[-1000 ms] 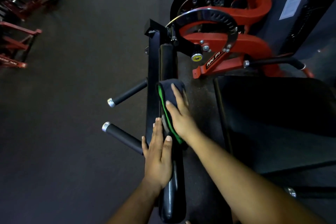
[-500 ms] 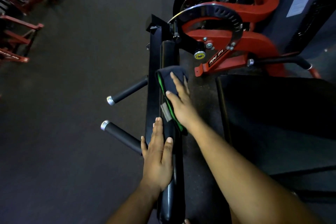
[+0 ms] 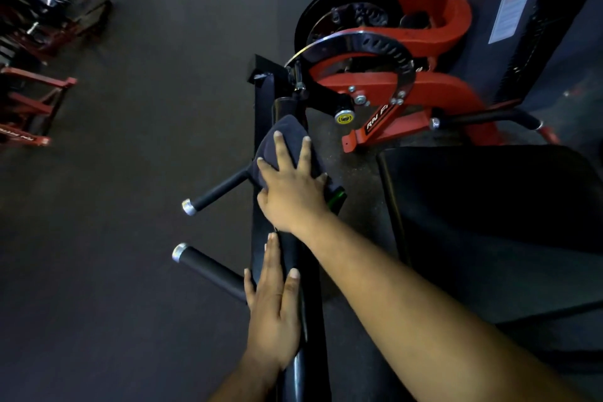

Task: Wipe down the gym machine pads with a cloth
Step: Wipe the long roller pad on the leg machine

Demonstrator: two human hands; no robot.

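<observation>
A long black roller pad [image 3: 311,297] runs away from me on a black upright bar of the red gym machine. A dark blue cloth [image 3: 287,140] with a green edge is draped over the pad's far part. My right hand [image 3: 290,186] presses the cloth down with spread, straight fingers. My left hand [image 3: 274,313] lies flat on the near part of the pad, fingers straight and together, pointing away from me.
Two black handle bars with silver caps [image 3: 208,196] [image 3: 205,266] stick out to the left. A large black seat pad [image 3: 496,225] lies to the right. The red frame with a chrome adjuster arc [image 3: 365,42] stands behind. Red racks [image 3: 32,98] line the far left.
My right hand has slid the cloth farther along the pad toward the chrome arc, and its fingers have spread wider. My left hand has stayed on the near part of the pad.
</observation>
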